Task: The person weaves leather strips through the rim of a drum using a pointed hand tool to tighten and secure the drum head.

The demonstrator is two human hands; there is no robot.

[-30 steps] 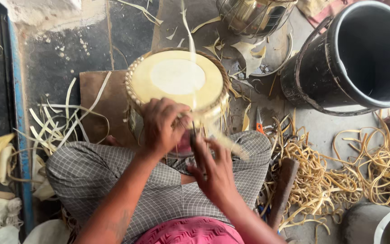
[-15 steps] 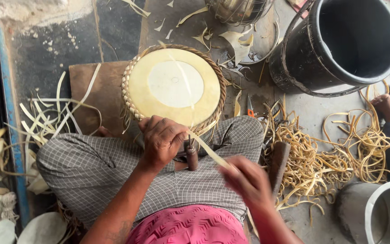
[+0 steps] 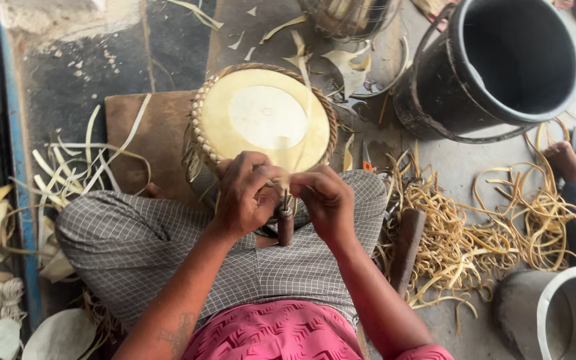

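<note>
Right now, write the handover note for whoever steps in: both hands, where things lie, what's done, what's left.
Left hand: closed on a thin pale strip at the drum's near rim.
Right hand: pinching the same strip beside it.
Drum: on the floor against the crossed legs, pale head up, rim already laced with woven strips.
Dark-handled tool: upright between the hands, on the lap.
Loose strips: heaped to the right; black bucket beyond.
Left: the held strip is not yet worked in.
</note>
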